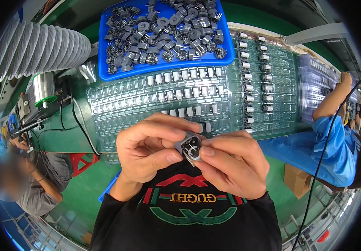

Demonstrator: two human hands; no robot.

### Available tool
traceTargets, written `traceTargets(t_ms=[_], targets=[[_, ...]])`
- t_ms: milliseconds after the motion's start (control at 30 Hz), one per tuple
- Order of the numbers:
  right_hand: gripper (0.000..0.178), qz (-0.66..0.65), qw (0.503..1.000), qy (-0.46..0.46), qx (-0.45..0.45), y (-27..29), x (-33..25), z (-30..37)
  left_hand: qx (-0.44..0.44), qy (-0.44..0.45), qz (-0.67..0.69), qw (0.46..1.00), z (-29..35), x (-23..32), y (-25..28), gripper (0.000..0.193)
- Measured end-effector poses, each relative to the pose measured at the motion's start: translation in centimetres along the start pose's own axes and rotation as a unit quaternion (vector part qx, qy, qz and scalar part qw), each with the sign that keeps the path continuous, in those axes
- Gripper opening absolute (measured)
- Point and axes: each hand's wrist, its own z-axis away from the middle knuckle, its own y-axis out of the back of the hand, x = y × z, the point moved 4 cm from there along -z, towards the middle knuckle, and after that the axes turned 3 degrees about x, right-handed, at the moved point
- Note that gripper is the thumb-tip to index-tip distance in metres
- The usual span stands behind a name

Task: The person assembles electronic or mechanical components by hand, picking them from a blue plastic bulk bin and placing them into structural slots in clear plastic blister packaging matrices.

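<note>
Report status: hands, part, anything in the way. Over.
Left hand pinching gray pronged housing. Right hand at its rim. Open face visible, nothing blocking it; clear plastic tray beyond.

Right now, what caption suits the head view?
Left hand and right hand hold a grey part before a loaded blue bin.

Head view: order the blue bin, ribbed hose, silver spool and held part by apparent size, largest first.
1. Blue bin
2. Ribbed hose
3. Silver spool and held part, unranked: they look similar, and the part is nearer.
</note>
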Motion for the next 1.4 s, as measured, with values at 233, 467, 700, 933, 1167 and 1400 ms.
traceTargets(t_ms=[233,467,700,933,1167,1400], targets=[[0.037,-0.003,1.000,-0.009,0.003,0.4,-0.5,-0.5,0.001,0.021,-0.004,1.000,0.3,-0.1,-0.2,0.036],[0.037,0.008,1.000,-0.009,-0.010,0.6,-0.5,-0.5,0.000,0.036,-0.009,0.999,0.2,0.2,-0.3,0.035],[0.034,0.033,0.999,-0.003,-0.032,0.9,-0.7,-0.6,0.007,0.052,-0.032,0.998,0.3,0.4,-0.3,0.034],[0.030,0.115,0.992,0.056,-0.020,1.0,-1.0,-0.1,-0.006,0.030,-0.120,0.992,0.2,0.6,-0.5,0.035],[0.025,0.202,0.972,0.091,-0.083,1.0,-0.7,0.3,-0.065,-0.016,-0.312,0.948,-0.7,1.4,-1.1,0.035],[0.027,0.144,0.986,0.020,-0.076,1.0,0.6,0.8,0.014,0.089,-0.197,0.976,0.0,0.0,-0.2,0.034]])
